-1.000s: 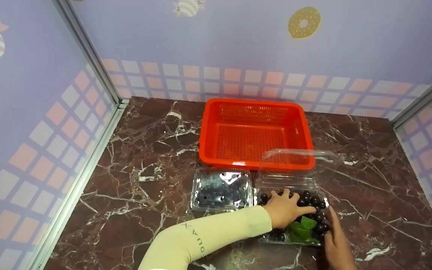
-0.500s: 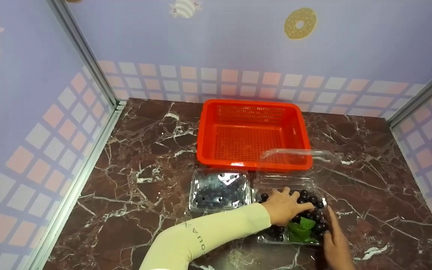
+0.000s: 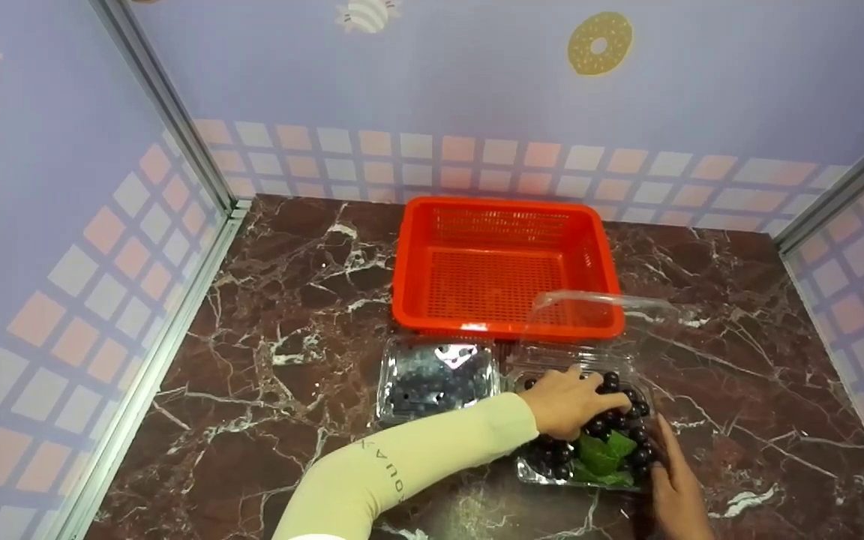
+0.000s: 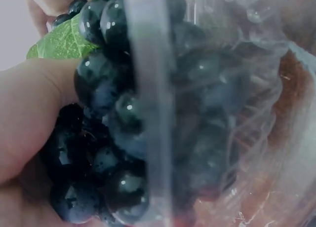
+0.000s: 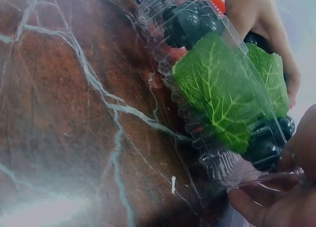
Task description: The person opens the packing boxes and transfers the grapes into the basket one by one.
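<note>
Shifted slightly up the frame, the left hand (image 3: 567, 403) curls its fingers into round, near-black grapes (image 3: 598, 427) directly beneath it at lower right, nearer than the right hand (image 3: 676, 481), which pinches the right edge of their clear plastic box (image 3: 533, 473), longest left to right.

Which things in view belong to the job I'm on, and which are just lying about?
In the job, it seems:
open clear box, held at its side by the right grip
dark round fruit in it, under the left grip
leafy greenery in the same box

Apparently just lying about, neither grip on them:
red basket
second clear box, dark contents inside
</note>
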### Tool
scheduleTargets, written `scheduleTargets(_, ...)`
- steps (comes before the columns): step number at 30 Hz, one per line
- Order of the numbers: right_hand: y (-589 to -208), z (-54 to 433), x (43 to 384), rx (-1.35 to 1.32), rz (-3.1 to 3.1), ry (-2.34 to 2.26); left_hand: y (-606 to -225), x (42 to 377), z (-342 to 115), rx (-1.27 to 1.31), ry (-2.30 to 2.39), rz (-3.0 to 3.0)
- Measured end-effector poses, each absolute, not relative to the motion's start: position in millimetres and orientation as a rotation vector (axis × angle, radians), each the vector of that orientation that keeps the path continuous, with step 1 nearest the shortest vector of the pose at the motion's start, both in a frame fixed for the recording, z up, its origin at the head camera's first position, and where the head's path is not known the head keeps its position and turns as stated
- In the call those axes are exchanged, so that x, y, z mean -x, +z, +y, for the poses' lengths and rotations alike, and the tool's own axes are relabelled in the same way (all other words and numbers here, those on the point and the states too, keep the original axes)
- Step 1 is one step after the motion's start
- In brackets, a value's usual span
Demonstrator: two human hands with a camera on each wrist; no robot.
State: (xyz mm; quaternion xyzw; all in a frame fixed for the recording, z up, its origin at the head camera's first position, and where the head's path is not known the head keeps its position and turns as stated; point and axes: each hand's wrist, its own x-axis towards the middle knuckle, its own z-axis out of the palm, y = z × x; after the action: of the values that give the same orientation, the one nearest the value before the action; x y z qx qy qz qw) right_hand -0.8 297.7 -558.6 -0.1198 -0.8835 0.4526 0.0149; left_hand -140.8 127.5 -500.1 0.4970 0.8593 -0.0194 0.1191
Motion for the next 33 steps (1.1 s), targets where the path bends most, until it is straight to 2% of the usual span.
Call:
scheduleTargets(10, -558.9, 309.6, -3.9, 0.38, -2.691, 1.511, -491.3, 153.6, 121.5, -1.36, 0.163, 2.493)
scheduleTargets(15, -559.1, 309.3, -5.3, 0.451, -2.703, 1.535, -485.3, 156.3, 118.7, -1.356, 0.22, 2.494)
scheduleTargets(25, -562.7, 307.0, -2.1, 0.421, -2.639, 1.649, -469.0, 155.9, 117.4, -1.365, 0.282, 2.495)
scheduleTargets(33, -559.5, 303.6, -1.8, 0.64, -2.759, 1.434, -454.3, 156.5, 118.2, -1.413, 0.331, 2.502)
